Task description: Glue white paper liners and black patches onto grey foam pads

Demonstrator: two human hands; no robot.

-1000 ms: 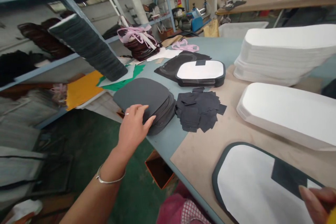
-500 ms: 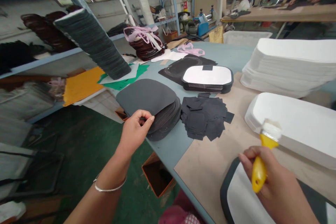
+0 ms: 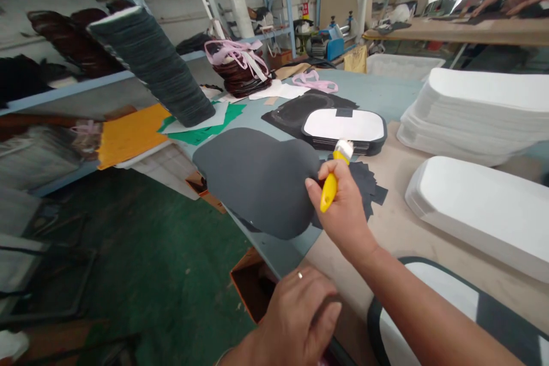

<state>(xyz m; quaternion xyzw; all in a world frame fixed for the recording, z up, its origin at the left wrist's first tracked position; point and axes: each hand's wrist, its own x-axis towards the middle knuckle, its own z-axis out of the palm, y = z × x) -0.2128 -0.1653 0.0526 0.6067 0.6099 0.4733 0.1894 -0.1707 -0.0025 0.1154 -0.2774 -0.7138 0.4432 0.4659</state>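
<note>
My right hand [image 3: 343,200] is closed round a yellow-handled brush [image 3: 329,190] with white bristles pointing up. Its fingertips also pinch the right edge of a dark grey rounded sheet [image 3: 274,183], which lies partly over another dark sheet [image 3: 227,154] on the left. My left hand [image 3: 302,311], a ring on one finger, is loosely curled with the thumb apart at the table's front edge, and nothing shows in it. Small dark pieces [image 3: 364,183] lie partly hidden behind my right hand. A white oval panel with a dark border [image 3: 454,283] rests under my right forearm.
White panels are stacked [image 3: 476,189] at the right, with a taller stack [image 3: 489,94] behind. A white-topped dark stack [image 3: 343,123] sits mid-table. A tall dark stack [image 3: 150,63] leans at the left. An open carton [image 3: 249,283] is below the table edge.
My right hand has moved left with the brush and taken the dark sheet's edge, which now reaches further right. My left hand has left the dark stack and moved down and right.
</note>
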